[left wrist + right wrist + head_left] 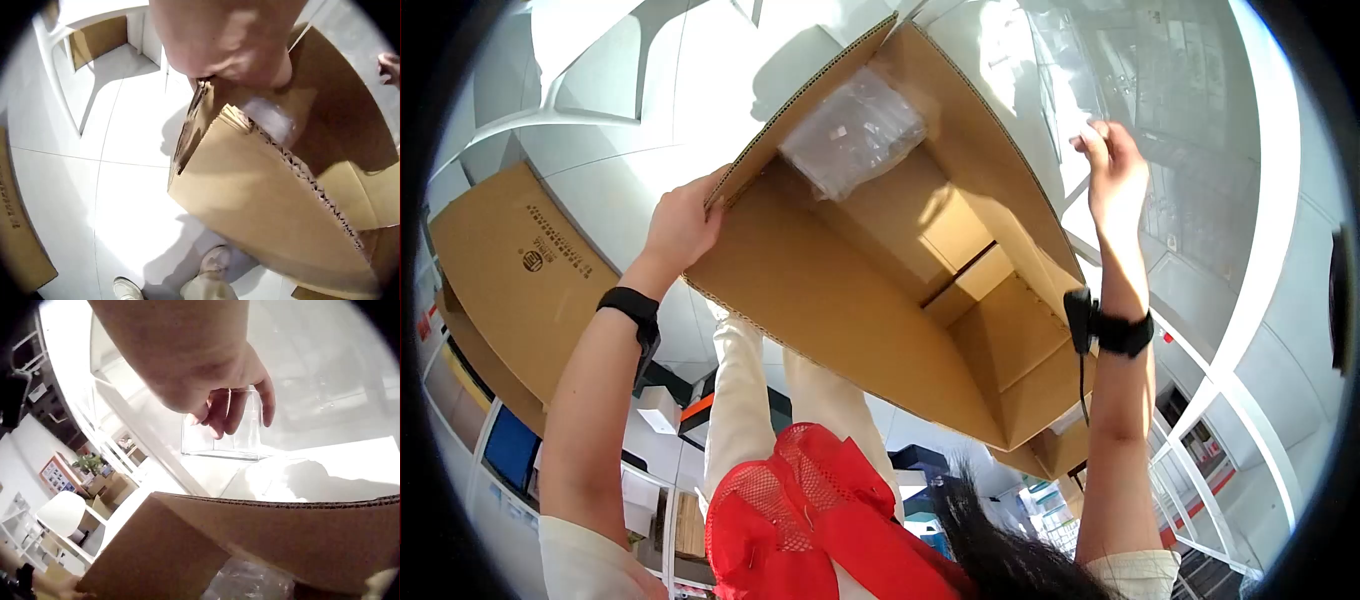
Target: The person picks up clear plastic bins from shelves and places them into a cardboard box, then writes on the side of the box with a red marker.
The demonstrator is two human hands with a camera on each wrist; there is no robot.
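No lettering can be made out: the column of dark print (560, 242) and round mark (532, 261) on the brown cardboard (485, 222), left of the left hand's fingers (708, 187), are too small.

Room in carton (830, 290) beside plastic bag (852, 135)

2 bare forearms (595, 385) reach forward, well apart. The left slants inward, the left hand (680, 228) gripping with curled fingers; the right extends nearly straight, the right hand (1116, 178) farther forward, fingers bent, pinching.
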